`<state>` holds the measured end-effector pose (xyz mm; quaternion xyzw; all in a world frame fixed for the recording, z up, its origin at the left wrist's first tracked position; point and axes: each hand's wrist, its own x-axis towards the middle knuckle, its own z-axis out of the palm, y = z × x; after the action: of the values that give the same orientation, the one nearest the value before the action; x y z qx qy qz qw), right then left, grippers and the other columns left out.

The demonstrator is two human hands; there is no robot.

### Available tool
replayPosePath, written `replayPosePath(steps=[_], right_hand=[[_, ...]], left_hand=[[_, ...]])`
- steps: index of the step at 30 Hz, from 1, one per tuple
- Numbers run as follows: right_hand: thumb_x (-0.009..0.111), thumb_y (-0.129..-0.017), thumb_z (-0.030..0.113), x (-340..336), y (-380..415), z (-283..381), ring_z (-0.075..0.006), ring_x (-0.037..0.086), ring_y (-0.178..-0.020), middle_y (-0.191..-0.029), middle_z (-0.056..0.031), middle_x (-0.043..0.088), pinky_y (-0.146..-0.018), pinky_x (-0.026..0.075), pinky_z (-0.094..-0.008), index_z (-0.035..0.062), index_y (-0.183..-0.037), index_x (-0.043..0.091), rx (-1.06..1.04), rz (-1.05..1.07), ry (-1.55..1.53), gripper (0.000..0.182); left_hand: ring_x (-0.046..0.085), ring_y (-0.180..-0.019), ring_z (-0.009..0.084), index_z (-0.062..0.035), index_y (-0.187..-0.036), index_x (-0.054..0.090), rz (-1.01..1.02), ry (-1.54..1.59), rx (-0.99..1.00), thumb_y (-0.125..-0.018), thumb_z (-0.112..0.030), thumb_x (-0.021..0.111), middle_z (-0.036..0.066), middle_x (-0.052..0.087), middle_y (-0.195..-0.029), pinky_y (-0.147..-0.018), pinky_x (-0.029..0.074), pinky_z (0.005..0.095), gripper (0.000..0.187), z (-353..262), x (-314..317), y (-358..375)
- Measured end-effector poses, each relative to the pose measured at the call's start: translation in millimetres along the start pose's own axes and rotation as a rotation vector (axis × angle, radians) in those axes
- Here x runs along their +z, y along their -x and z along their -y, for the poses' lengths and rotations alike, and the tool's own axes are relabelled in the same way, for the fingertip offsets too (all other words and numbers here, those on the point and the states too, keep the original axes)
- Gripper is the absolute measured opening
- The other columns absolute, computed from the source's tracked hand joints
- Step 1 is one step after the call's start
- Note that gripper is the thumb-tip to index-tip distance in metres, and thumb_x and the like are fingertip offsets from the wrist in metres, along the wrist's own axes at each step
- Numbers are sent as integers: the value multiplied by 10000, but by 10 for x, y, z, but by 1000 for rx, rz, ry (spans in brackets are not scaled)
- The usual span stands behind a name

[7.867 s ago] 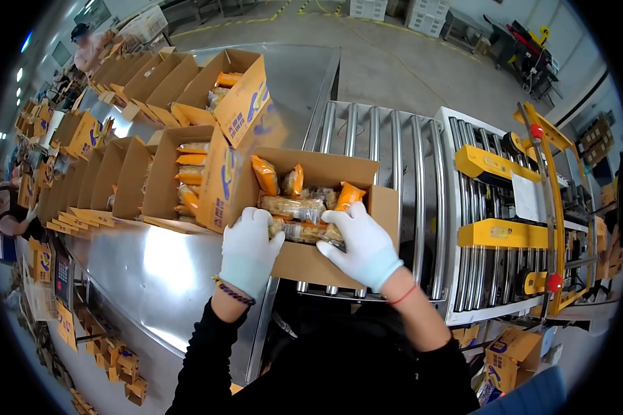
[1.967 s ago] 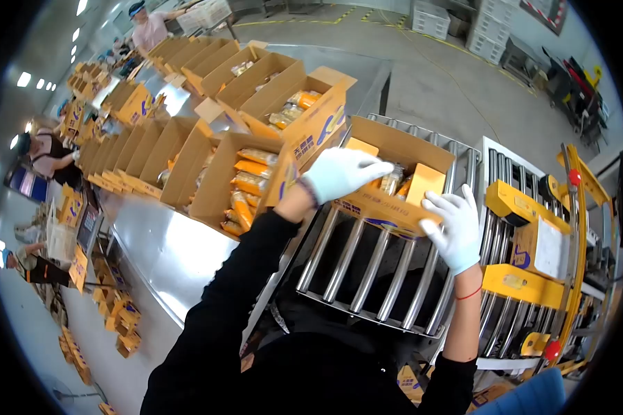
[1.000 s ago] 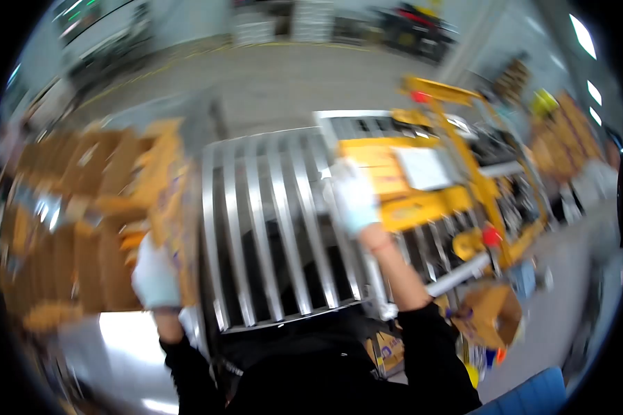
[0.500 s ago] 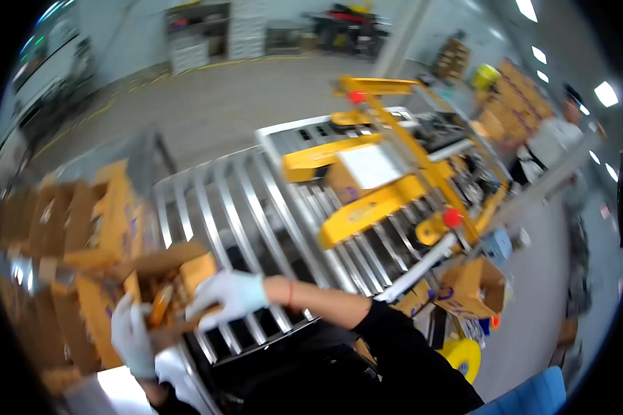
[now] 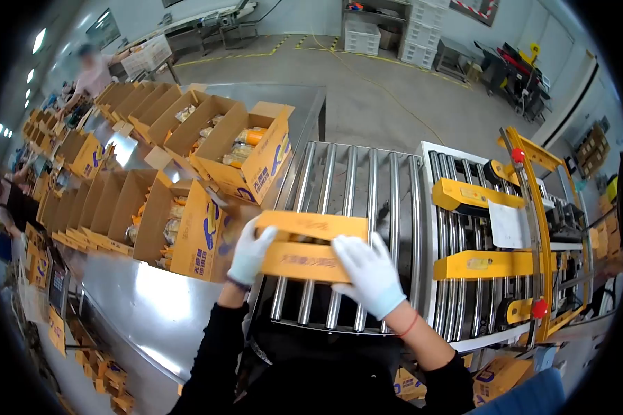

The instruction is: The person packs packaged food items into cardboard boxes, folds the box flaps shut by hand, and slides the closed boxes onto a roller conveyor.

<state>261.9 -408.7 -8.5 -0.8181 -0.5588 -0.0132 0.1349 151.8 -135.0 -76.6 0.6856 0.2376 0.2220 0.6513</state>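
A cardboard box (image 5: pixel 303 261) sits on the roller conveyor (image 5: pixel 351 176) in front of me. Its two long top flaps are folded inward, with a narrow dark gap between them. My left hand (image 5: pixel 251 254), in a white glove, grips the left end, thumb on top. At the right end, my right hand (image 5: pixel 372 273), also gloved, holds the flaps with its fingers over them. What lies inside the box is mostly hidden. Just left of my left hand stands an open box (image 5: pixel 199 232) with wrapped packs in it.
Rows of open cartons (image 5: pixel 256 155) with wrapped packs cover part of the steel table (image 5: pixel 166 304). To the right is a yellow-framed box sealer (image 5: pixel 488 264) with a white sheet (image 5: pixel 509 225). Another person (image 5: pixel 92 72) stands at the far left.
My view has turned left, so the scene shifts right. The box's flaps, raised before, are now folded inward. My hands have moved to its two ends, and it now lies over the rollers.
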Motion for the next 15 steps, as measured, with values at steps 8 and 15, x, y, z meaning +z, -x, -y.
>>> replayPosePath(steps=[8,15], right_hand=[[892,-702,397,-24,20,-1116,-352,352,-1496,-1591,-168,425,-1277,204,-502,-5,-1566,358,376,-166,264,1092],[693,-873,213,59,397,-1574,-388,381,-1464,-1537,-165,486,-1247,249,-514,19,-1487,491,503,-347,350,675]], left_hand=[[666,-996,271,16,-1257,621,618,24,244,-959,-350,703,172,681,-1122,-904,527,404,478,38,2191,-190],[615,-1084,347,-65,-1192,640,-436,-1002,640,-845,-236,724,172,672,-1115,-1052,410,483,395,-855,616,-892]])
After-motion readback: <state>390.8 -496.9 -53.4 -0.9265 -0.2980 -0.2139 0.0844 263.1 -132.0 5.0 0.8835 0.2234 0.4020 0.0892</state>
